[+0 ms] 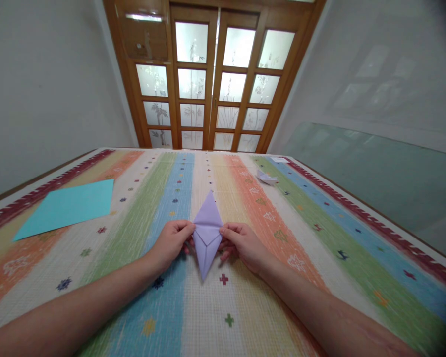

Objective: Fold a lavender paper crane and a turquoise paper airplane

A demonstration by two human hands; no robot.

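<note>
A lilac sheet of origami paper (208, 213), folded into a long diamond, is held just over the striped cloth in front of me. One point aims away from me and the other towards me, with a V-shaped flap edge across its middle. My left hand (173, 241) pinches its left corner between thumb and fingers. On the opposite side, my right hand (242, 243) grips the right corner, thumb on top and the other fingers curled beneath. Parts of the fingers are hidden behind the paper.
A turquoise paper sheet (69, 208) lies flat at the left. Further back on the right rests a small pale folded paper piece (266, 178). The striped tablecloth (134, 277) covers the table, which reaches towards wooden doors (211, 74) with frosted panes.
</note>
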